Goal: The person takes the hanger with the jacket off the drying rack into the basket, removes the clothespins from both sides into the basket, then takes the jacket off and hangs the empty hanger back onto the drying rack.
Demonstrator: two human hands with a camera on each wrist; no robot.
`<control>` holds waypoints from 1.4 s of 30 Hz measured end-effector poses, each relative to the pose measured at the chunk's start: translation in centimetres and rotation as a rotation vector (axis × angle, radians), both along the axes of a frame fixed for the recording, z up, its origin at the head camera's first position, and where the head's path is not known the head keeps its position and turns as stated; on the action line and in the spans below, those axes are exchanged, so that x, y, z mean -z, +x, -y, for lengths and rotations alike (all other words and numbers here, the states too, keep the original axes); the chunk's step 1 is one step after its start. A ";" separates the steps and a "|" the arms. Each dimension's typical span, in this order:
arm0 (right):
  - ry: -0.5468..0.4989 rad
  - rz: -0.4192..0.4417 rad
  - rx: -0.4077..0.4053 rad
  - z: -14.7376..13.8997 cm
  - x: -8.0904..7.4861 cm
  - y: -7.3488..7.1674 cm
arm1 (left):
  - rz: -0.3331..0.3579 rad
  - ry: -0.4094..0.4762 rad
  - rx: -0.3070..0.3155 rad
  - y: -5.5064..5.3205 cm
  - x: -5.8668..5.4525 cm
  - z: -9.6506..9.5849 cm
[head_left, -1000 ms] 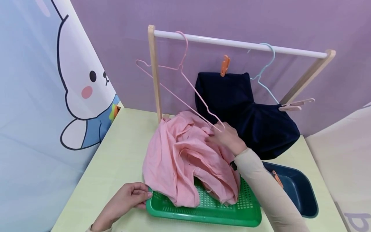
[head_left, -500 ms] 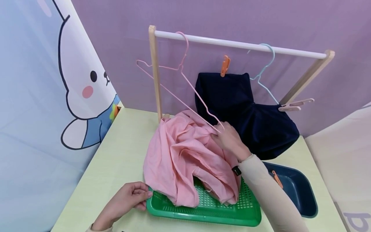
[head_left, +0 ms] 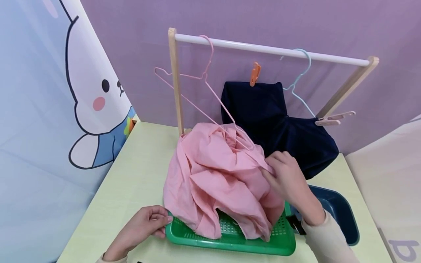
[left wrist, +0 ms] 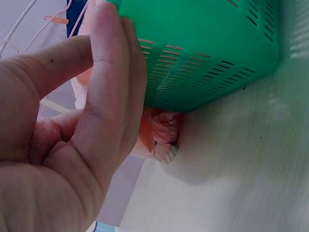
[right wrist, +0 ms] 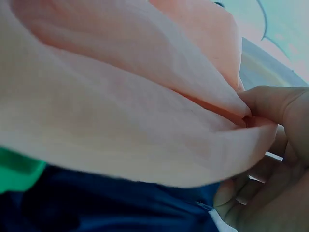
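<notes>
A crumpled pink cloth garment (head_left: 217, 164) lies heaped in a green plastic basket (head_left: 230, 248) with slotted walls. My right hand (head_left: 287, 179) pinches the garment's right edge between thumb and fingers; the right wrist view shows the fold of pink fabric (right wrist: 145, 121) running into that pinch. At the basket's left front corner my left hand (head_left: 148, 223) holds the rim, with fingers (left wrist: 108, 72) along the outer wall in the left wrist view. A pink hanger (head_left: 218, 98) hangs from the rail above, its lower right end overlapping the garment.
A wooden rack with a white rail (head_left: 243, 44) stands behind. Dark navy trousers or shorts (head_left: 263, 106) hang there, with an orange clip (head_left: 255, 74), a pale pink clip (head_left: 332, 119) and a light blue hanger (head_left: 297, 86). A dark blue bin (head_left: 348, 215) sits right of the basket.
My right hand has moved right and toward me from the hanger's lower end, drawing the pink garment's edge along. The garment has spread rightward. My left hand stays at the basket.
</notes>
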State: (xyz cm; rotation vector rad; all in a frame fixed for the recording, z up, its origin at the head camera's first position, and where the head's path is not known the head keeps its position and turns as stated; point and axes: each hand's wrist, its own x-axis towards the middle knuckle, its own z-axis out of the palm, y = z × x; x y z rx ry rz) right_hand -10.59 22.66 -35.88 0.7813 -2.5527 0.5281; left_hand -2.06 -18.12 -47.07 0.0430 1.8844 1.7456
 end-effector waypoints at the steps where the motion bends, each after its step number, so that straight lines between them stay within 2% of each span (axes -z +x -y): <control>1: 0.011 -0.014 -0.008 -0.1 -0.1 0.7 | -0.001 -0.001 0.000 0.0 0.0 0.0; 5: 0.061 -0.062 -0.059 -0.4 -0.4 3.0 | -0.003 -0.004 -0.002 0.0 0.0 0.0; 9: 0.099 -0.099 -0.120 -0.1 0.1 4.8 | 0.002 -0.009 -0.006 0.0 0.1 0.0; 12: 0.131 -0.092 -0.158 0.4 1.1 5.7 | 0.002 -0.016 -0.005 0.0 0.1 0.0; 16: 0.202 -0.036 -0.195 1.2 2.4 6.3 | -0.008 -0.021 -0.006 -0.1 0.1 0.0; 20: 0.311 0.058 -0.193 1.8 3.5 6.3 | -0.019 -0.012 -0.004 -0.1 0.1 0.0; 26: 0.492 0.293 -0.170 3.1 4.9 6.3 | -0.010 0.004 0.008 -0.1 0.4 0.1; 29: 0.569 0.363 -0.181 3.3 5.3 6.2 | 0.001 0.005 0.008 -0.1 0.4 0.1; 32: 0.573 0.403 -0.192 3.3 5.1 6.1 | 0.011 0.005 0.008 -0.1 0.5 0.0; 35: 0.528 0.450 -0.194 2.8 4.1 6.0 | 0.012 0.006 0.010 -0.1 0.4 0.0; 38: 0.461 0.432 -0.176 1.8 2.7 5.5 | 0.007 0.006 0.012 -0.1 0.4 0.1; 42: 0.347 0.267 -0.091 0.6 1.3 3.6 | 0.008 0.010 0.011 -0.1 0.4 0.1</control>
